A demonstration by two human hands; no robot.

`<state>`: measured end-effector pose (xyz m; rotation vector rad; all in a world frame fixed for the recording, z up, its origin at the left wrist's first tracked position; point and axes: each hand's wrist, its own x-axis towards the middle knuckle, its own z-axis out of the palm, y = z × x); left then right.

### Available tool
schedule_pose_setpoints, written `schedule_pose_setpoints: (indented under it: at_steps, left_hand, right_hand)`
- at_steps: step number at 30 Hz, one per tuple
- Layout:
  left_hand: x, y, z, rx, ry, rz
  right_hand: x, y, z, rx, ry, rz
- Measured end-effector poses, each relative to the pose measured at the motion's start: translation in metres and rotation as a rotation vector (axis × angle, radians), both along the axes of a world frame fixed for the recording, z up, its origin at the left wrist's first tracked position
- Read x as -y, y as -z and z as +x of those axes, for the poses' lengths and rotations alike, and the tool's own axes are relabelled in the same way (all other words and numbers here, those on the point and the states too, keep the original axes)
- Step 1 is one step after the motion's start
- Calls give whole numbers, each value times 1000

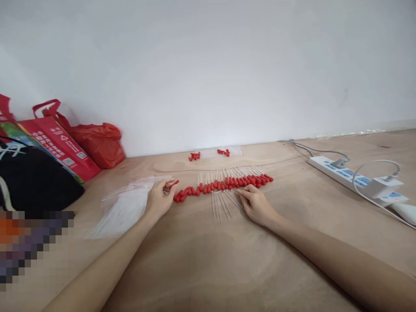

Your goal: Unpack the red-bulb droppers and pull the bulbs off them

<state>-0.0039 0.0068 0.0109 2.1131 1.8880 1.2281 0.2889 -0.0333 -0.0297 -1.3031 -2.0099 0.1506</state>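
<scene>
My left hand (161, 197) is closed in a pinch on a red rubber bulb (174, 184), just above the left end of a row of red bulbs. Many of the bulbs in this row (224, 185) have thin clear dropper tubes (214, 175) reaching away behind them. On the near side, several loose clear tubes (218, 208) lie fanned out on the table. My right hand (255, 203) is closed at the right edge of that fan, thumb and forefinger pinching what looks like one clear tube; its tip is small and blurred.
Clear zip bags (121, 208) lie left of my left hand. A small bag (209, 152) and more red bulbs (195, 156) are near the wall. A power strip (344, 173) with cables stands right; red bags (100, 143) and a black bag (39, 182) stand left.
</scene>
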Motion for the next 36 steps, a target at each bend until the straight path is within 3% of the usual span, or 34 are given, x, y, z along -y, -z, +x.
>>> schedule_pose_setpoints:
  at_steps: [9, 15, 20, 26, 31, 36]
  left_hand:
    - [-2, 2, -6, 17, -21, -180]
    - [2, -1, -7, -83, -60, -61]
    - [9, -8, 17, -289, 107, 73]
    - [-2, -14, 70, -444, 307, -28]
    - [-24, -11, 97, -470, 399, -63]
    - [-36, -9, 109, -453, 436, -91]
  right_hand:
    - [10, -13, -5, -158, 5, -146]
    - [9, -11, -9, -530, -58, -512]
    - [7, -8, -12, -746, -70, -602]
    - [8, -4, -13, -720, -24, -552]
    - [1, -4, -6, -520, -7, -136]
    - [-4, -3, -3, -476, 31, -39]
